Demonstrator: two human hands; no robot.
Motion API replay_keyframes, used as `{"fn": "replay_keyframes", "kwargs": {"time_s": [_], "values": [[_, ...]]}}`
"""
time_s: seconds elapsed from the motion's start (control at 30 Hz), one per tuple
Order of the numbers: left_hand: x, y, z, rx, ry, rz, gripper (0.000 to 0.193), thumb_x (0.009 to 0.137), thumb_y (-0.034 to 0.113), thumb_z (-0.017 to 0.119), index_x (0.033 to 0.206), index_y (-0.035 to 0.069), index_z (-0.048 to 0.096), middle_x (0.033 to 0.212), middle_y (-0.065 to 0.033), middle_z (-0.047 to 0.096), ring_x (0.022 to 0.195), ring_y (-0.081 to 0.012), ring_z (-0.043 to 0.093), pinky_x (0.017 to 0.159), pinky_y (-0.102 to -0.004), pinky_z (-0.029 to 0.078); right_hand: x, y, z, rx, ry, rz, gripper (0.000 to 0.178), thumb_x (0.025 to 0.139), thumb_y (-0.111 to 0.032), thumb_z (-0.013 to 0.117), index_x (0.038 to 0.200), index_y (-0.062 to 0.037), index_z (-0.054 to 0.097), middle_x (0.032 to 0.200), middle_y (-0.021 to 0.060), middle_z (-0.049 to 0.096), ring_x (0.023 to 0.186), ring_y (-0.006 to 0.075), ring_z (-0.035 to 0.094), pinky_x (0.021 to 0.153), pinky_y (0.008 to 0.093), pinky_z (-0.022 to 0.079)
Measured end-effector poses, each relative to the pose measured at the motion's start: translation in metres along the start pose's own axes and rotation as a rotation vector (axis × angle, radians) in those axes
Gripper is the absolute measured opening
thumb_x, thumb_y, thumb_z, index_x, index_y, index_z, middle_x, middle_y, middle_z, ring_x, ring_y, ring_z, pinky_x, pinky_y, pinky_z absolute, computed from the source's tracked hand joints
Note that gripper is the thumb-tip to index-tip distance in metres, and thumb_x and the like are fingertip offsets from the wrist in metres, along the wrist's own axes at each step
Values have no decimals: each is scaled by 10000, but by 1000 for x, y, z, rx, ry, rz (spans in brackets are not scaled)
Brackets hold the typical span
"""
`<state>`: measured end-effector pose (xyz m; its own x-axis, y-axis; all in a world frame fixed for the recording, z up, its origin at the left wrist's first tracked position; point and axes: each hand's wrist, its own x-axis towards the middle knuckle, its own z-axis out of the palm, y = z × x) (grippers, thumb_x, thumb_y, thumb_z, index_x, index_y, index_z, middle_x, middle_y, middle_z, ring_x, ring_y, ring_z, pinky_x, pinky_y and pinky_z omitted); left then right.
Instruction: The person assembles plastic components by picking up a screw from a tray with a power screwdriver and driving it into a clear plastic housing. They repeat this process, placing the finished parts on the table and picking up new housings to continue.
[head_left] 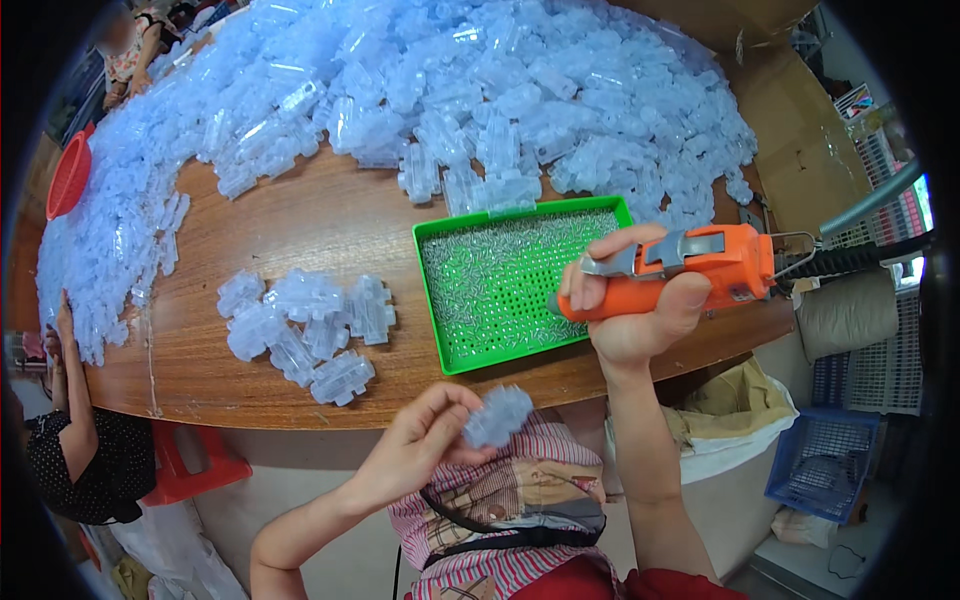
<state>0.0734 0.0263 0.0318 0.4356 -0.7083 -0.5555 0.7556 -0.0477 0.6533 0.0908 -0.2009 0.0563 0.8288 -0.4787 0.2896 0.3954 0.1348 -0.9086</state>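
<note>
Between the thumb and fingers of my left hand (pixel 432 432) is a clear bluish plastic part (pixel 498 416), held just off the table's front edge above my lap. My right hand (pixel 640 325) is wrapped round an orange electric screwdriver (pixel 690 275) with a grey lever; its tip points left over the green tray. That shallow green perforated tray (pixel 505 362) holds many small silver screws (pixel 455 290). Left of the tray lies a small group of similar plastic parts (pixel 300 320) on the wood.
A huge heap of clear plastic parts (pixel 450 80) covers the far side of the wooden table (pixel 200 370). A red basket (pixel 70 175) sits at far left, near another person's arm (pixel 75 400). At right are a cardboard sheet (pixel 800 130), a twine spool (pixel 848 315) and a blue crate (pixel 825 465).
</note>
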Motion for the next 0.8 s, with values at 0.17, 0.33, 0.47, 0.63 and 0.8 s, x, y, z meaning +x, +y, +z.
{"fn": "replay_keyframes", "kwargs": {"time_s": [0.17,0.33,0.47,0.63,0.8], "values": [[2,-9,-9,326,230,175,235,1023,126,407,1142,-36,528,1057,-98,544,808,-125,636,732,-228,562,-4,18,8,98,-91,-4,871,756,-846,413,911,4,525,584,65,503,475,159,467,481,313,400],[-6,-2,6,794,333,309,444,891,288,661,1176,-27,533,1182,-169,452,902,-265,622,746,-359,540,-3,23,11,95,-121,70,898,749,-861,388,932,6,527,591,67,507,496,160,464,502,313,402],[0,-16,1,1198,464,483,510,763,269,782,1142,16,553,1156,-142,465,829,-255,629,690,-368,545,-4,21,10,83,-171,101,900,744,-857,412,950,9,539,607,77,528,504,165,472,505,311,396],[3,-27,-12,1081,363,655,459,660,129,830,1046,31,602,1041,-97,527,870,-233,591,666,-333,516,-3,27,8,232,-190,89,905,741,-856,422,971,10,552,614,84,538,511,172,479,517,315,401],[0,-14,-5,1288,249,912,419,598,148,836,963,96,637,972,-43,587,1021,-277,498,911,-410,348,-2,27,6,280,-215,88,901,737,-857,428,978,2,553,619,84,538,521,179,487,514,317,407]]}}
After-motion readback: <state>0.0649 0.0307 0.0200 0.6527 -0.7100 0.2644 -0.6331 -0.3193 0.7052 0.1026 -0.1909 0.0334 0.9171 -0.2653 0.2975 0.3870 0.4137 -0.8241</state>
